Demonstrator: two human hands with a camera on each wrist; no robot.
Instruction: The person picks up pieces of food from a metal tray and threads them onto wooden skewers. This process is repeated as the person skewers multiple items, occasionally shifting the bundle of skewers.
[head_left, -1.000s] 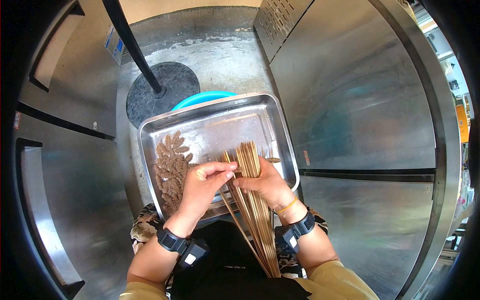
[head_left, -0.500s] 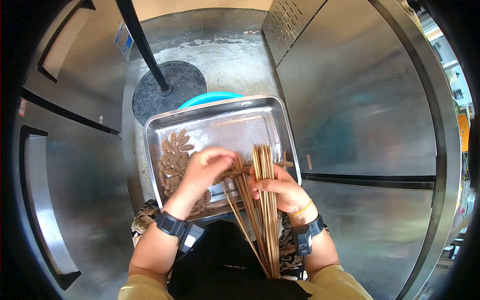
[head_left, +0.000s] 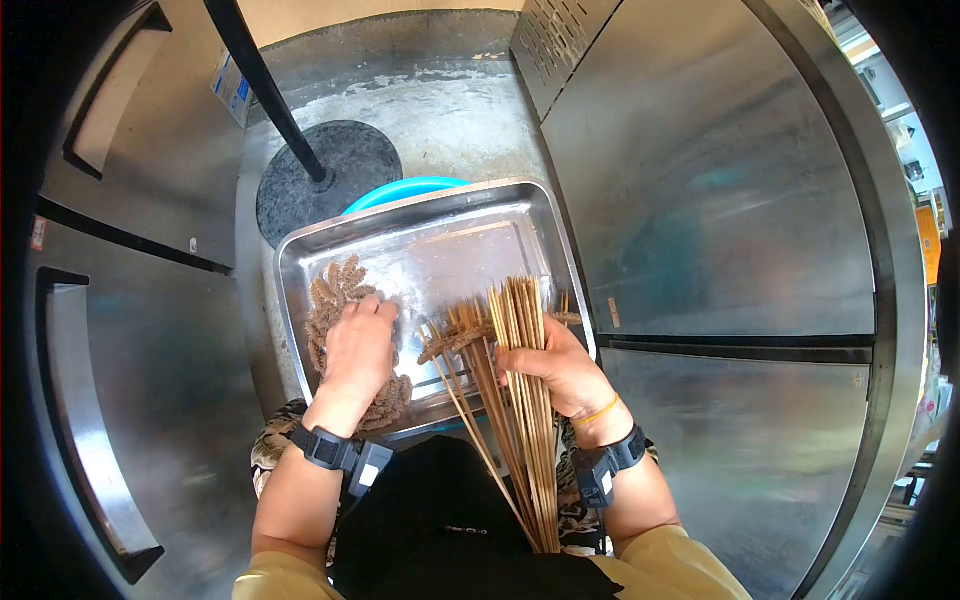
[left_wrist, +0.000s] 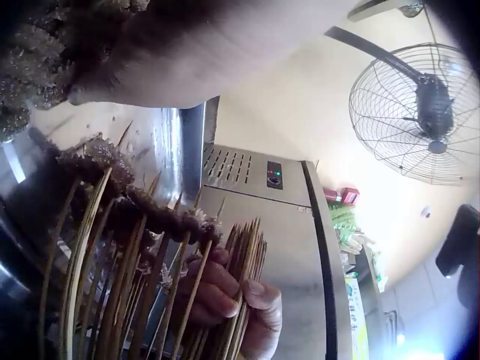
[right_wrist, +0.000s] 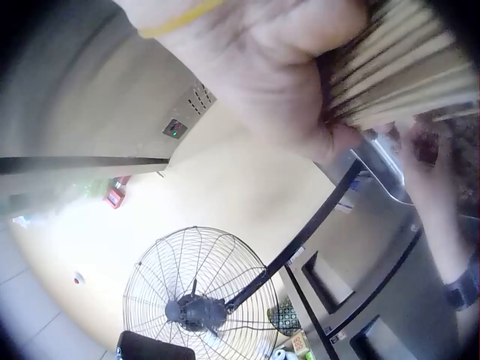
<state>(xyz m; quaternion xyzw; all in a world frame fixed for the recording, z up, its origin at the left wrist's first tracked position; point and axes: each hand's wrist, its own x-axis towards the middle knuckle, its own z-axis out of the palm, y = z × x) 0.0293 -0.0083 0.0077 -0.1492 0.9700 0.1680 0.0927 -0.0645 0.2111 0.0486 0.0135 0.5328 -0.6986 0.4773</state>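
Note:
My right hand (head_left: 565,372) grips a bundle of bamboo skewers (head_left: 522,350), points upward, thumb across the front. Left of the bundle, more skewers fan out through a brown, bumpy strip of food (head_left: 455,342) near their tips; the left wrist view shows the strip (left_wrist: 161,214) pierced by several of them. A bit of brown food also shows right of the bundle. My left hand (head_left: 358,345) lies over a heap of similar brown, frilly pieces (head_left: 335,285) at the tray's left side, its relaxed fingers touching the heap and partly hiding it.
The shallow steel tray (head_left: 470,200) sits before my lap, with a blue basin (head_left: 405,190) partly behind it. A black round stand base (head_left: 330,170) with a pole is beyond. Steel cabinets (head_left: 720,200) flank both sides. A fan (right_wrist: 199,300) stands above.
My left hand has left the skewers and moved left to the brown heap. The strip on the skewers is now uncovered. My right hand still holds the bundle, slightly farther right than at first.

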